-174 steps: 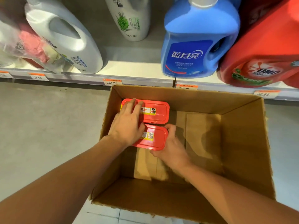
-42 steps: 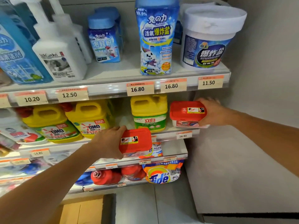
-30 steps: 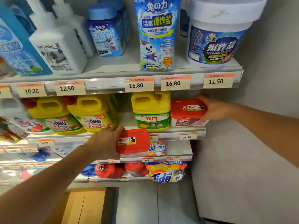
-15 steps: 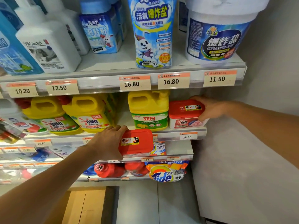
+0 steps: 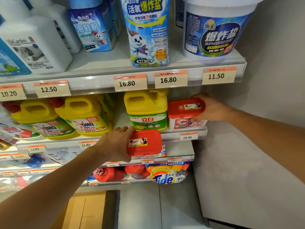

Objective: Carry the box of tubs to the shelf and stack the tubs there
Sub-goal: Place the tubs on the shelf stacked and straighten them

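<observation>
At the right end of the middle shelf (image 5: 175, 135), just beside the yellow jug (image 5: 146, 111), the right hand (image 5: 212, 109) sets a red-lidded tub (image 5: 185, 114) down near the front edge, above the 28.80 price tag (image 5: 188, 137). Its grip is wrapped round the tub's right side, fingers over the lid and thumb on the wall, likely so the base can be squared into the gap between jug and side wall. The left hand (image 5: 115, 144) holds a second tub (image 5: 143, 142) lower, out in front of the shelf edge, its grip closed on the left side, fingers over the far rim, thumb at the near edge. I judge it waits there, lid level, to go on top of the first. The cardboard box (image 5: 85, 210) sits on the floor below
</observation>
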{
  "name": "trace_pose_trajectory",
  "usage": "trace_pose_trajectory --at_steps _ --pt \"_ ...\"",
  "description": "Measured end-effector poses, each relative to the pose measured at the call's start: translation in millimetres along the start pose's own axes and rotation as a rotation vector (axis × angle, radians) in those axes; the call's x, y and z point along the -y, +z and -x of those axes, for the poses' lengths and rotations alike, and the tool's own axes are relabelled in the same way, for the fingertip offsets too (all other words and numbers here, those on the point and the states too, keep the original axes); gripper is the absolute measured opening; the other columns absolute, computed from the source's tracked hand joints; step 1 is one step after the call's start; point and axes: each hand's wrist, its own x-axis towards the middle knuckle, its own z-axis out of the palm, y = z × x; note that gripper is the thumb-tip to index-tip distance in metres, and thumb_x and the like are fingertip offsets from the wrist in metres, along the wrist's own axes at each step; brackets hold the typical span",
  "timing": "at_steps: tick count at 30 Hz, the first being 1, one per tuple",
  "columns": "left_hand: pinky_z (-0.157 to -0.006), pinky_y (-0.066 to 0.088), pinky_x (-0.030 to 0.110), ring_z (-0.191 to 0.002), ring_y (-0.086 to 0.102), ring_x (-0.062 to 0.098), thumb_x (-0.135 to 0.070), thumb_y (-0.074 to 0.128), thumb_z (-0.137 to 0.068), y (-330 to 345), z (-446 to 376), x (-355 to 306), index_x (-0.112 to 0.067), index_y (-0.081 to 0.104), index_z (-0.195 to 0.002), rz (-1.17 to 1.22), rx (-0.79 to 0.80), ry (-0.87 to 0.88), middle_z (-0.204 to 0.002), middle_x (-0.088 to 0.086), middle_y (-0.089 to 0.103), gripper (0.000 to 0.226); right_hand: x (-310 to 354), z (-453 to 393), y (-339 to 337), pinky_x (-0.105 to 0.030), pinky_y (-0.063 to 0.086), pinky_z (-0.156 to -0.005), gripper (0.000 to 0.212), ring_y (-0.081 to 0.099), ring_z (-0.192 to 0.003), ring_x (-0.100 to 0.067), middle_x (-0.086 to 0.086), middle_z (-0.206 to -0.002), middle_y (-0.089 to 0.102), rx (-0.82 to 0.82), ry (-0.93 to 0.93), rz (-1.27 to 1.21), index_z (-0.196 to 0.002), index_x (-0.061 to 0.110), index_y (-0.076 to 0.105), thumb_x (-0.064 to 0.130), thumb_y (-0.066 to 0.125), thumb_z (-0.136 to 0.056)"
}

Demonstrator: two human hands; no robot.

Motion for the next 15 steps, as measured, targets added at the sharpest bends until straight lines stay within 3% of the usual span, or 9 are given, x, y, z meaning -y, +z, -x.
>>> trace_pose_trajectory --at_steps 6,9,11,15 --pt "-0.081 0.053 0.035 -0.113 0.055 0.019 -0.056 0.077 -0.057 -2 -5 -10 -0.032 0.026 -0.140 -0.004 -0.003 0.010 -0.127 -0.006 0.056 0.100 2 7 2 -0.042 0.052 -0.104 0.108 0.055 -0.124 -0.021 0.001 -0.138 0.048 -0.010 0.010 -0.040 -0.144 0.031 0.045 0.039 0.100 -0.051" --pt "-0.083 0.054 0.037 -0.114 0.054 0.019 -0.056 0.077 -0.057 -2 -6 -14 -0.033 0.026 -0.140 -0.001 -0.001 0.015 -0.129 -0.006 0.055 0.100 0 8 3 -0.046 0.046 -0.111 0.125 0.045 -0.138 -0.025 0.000 -0.153 0.033 -0.037 0.027 -0.024 -0.151 0.034 0.033 0.047 0.099 -0.046" --pt "-0.085 0.053 0.037 -0.116 0.053 0.019 -0.056 0.077 -0.058 -3 -6 -17 -0.033 0.025 -0.140 -0.001 0.005 0.020 -0.132 -0.006 0.054 0.100 -3 12 5 -0.048 0.041 -0.115 0.142 0.036 -0.145 -0.026 0.003 -0.160 0.018 -0.120 0.067 -0.099 -0.156 0.034 0.020 0.048 0.101 -0.041" --pt "-0.086 0.053 0.039 -0.120 0.052 0.020 -0.057 0.077 -0.061 -6 -7 -26 -0.032 0.024 -0.143 -0.005 0.009 0.032 -0.137 -0.007 0.051 0.100 -18 41 21 -0.052 0.032 -0.119 0.154 0.024 -0.151 -0.025 0.000 -0.165 0.016 -0.336 0.239 -0.412 -0.158 0.034 0.005 0.044 0.101 -0.039"
